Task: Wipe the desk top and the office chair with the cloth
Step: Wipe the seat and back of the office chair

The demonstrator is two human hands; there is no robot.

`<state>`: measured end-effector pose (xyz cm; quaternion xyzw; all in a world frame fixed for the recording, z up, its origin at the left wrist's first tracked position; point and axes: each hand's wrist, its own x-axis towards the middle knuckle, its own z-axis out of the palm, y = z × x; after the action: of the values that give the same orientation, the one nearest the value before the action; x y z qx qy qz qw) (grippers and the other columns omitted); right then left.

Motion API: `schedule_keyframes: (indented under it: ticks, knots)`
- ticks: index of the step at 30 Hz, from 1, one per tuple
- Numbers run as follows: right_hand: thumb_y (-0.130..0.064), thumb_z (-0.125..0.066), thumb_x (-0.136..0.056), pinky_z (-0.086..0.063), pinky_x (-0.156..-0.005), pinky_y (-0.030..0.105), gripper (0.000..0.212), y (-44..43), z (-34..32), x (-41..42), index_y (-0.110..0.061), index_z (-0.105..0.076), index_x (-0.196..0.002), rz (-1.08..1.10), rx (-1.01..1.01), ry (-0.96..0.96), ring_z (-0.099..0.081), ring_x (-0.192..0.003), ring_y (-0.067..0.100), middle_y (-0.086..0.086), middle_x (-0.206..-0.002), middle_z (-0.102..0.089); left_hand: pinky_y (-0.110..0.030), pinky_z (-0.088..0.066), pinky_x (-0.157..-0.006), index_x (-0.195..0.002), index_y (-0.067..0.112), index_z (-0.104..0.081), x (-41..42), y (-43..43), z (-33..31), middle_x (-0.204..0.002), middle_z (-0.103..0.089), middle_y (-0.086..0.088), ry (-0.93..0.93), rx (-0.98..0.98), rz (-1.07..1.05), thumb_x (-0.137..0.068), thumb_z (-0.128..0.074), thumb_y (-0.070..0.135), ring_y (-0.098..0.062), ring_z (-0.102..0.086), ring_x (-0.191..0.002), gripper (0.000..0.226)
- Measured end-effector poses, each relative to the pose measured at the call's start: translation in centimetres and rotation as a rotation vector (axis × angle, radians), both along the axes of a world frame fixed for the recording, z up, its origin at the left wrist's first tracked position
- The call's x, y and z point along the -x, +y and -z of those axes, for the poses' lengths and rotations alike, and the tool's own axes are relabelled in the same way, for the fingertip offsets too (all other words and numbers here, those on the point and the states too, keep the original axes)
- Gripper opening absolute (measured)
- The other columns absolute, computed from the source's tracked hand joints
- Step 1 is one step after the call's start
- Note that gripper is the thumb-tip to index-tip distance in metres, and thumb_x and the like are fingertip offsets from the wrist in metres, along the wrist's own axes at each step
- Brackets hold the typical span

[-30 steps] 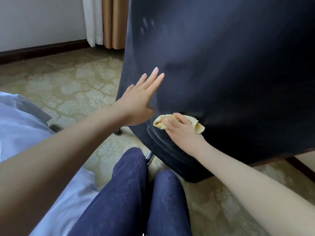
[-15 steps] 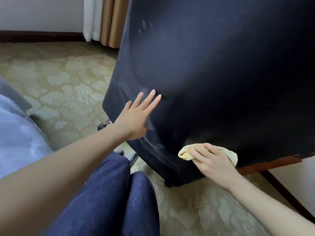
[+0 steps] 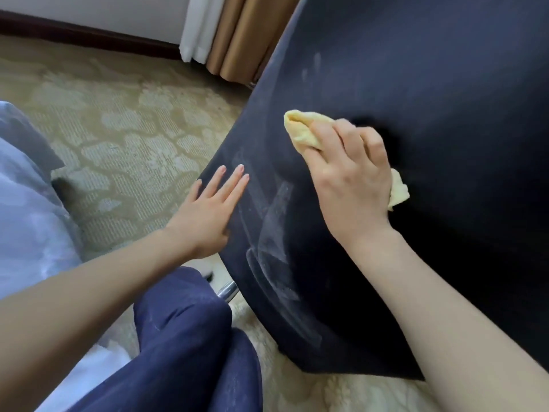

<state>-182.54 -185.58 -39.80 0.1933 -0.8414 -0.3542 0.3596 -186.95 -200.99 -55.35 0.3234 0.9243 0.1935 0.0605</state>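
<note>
Cloth [image 3: 300, 130] gripped by right hand [image 3: 353, 188] presses chair [image 3: 445, 84]; left hand [image 3: 208, 215] rests spread flat.

Tally: there was 1 office chair [image 3: 430, 84], 1 cloth [image 3: 300, 130] and 2 hands, i.e. left hand [image 3: 208, 211] + right hand [image 3: 352, 188]. Also 2 legs [image 3: 184, 337] in blue trousers, 2 curtains, i.e. 1 white curtain [image 3: 198, 28] & 1 tan curtain [image 3: 245, 37], and 1 carpet [image 3: 118, 120].

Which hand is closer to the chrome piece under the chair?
Left. The left hand lies flat on the chair edge just above the chrome piece; the right hand presses the cloth higher up the chair back.
</note>
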Motion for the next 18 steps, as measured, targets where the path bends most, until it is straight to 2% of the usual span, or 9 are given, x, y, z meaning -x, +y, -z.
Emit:
schedule_keyframes:
  ticks: [5, 7, 9, 13, 16, 18]
  knots:
    - [-0.016, -0.065, -0.086, -0.049, -0.088, 0.022, 0.014, -1.8, 2.7, 5.7, -0.020, -0.076, -0.092, -0.047, 0.078, -0.118, -0.066, -0.098, 0.006, -0.008, -0.100, -0.071, -0.046, -0.001, -0.118, -0.147, 0.019, 0.024, 0.9, -1.1, 1.1, -0.141, 0.042, 0.010, -0.069, -0.010, -0.056, -0.089, -0.045, 0.015, -0.019, 0.026, -0.142, 0.090]
    - [-0.012, -0.055, -0.087, -0.050, -0.087, 0.020, 0.022, -1.8, 4.7, 6.4, -0.014, -0.076, -0.093, -0.060, 0.186, -0.200, -0.066, -0.096, 0.005, -0.005, -0.099, -0.072, -0.046, -0.001, -0.119, -0.147, 0.020, 0.024, 1.1, -1.4, 1.5, -0.140, 0.042, 0.010, -0.073, -0.015, -0.062, -0.089, -0.045, 0.016, -0.020, 0.026, -0.142, 0.090]
    - [-0.007, -0.043, -0.084, -0.052, -0.081, 0.019, 0.032, -1.9, 6.2, 6.9, -0.007, -0.075, -0.083, -0.031, 0.325, -0.275, -0.068, -0.088, 0.006, -0.002, -0.090, -0.073, -0.046, -0.002, -0.119, -0.147, 0.021, 0.023, 1.3, -1.4, 1.7, -0.141, 0.041, 0.011, -0.082, -0.024, -0.070, -0.089, -0.045, 0.017, -0.020, 0.025, -0.143, 0.090]
    - [-0.010, -0.032, -0.084, -0.050, -0.087, 0.022, 0.043, -1.3, 9.7, 6.5, -0.010, -0.075, -0.083, -0.003, 0.227, -0.354, -0.066, -0.093, 0.009, -0.001, -0.096, -0.071, -0.047, -0.003, -0.118, -0.147, 0.020, 0.023, 1.2, -1.1, 1.9, -0.141, 0.040, 0.013, -0.109, -0.065, -0.088, -0.089, -0.045, 0.016, -0.019, 0.024, -0.143, 0.089]
    - [-0.010, -0.034, -0.082, -0.050, -0.083, 0.018, 0.042, -1.0, 11.4, 5.5, -0.012, -0.075, -0.074, 0.019, 0.262, -0.494, -0.066, -0.083, 0.004, -0.005, -0.084, -0.071, -0.047, -0.003, -0.118, -0.147, 0.021, 0.023, 1.2, -0.9, 1.4, -0.142, 0.039, 0.014, -0.118, -0.091, -0.083, -0.088, -0.044, 0.013, -0.018, 0.023, -0.143, 0.090]
    - [-0.009, -0.035, -0.081, -0.049, -0.082, 0.017, 0.041, -0.9, 12.2, 4.1, -0.011, -0.075, -0.073, 0.051, 0.251, -0.521, -0.066, -0.081, 0.005, -0.004, -0.082, -0.071, -0.046, -0.003, -0.118, -0.148, 0.021, 0.022, 1.1, -0.7, 0.8, -0.146, 0.037, 0.013, -0.127, -0.112, -0.073, -0.088, -0.044, 0.012, -0.017, 0.023, -0.143, 0.089]
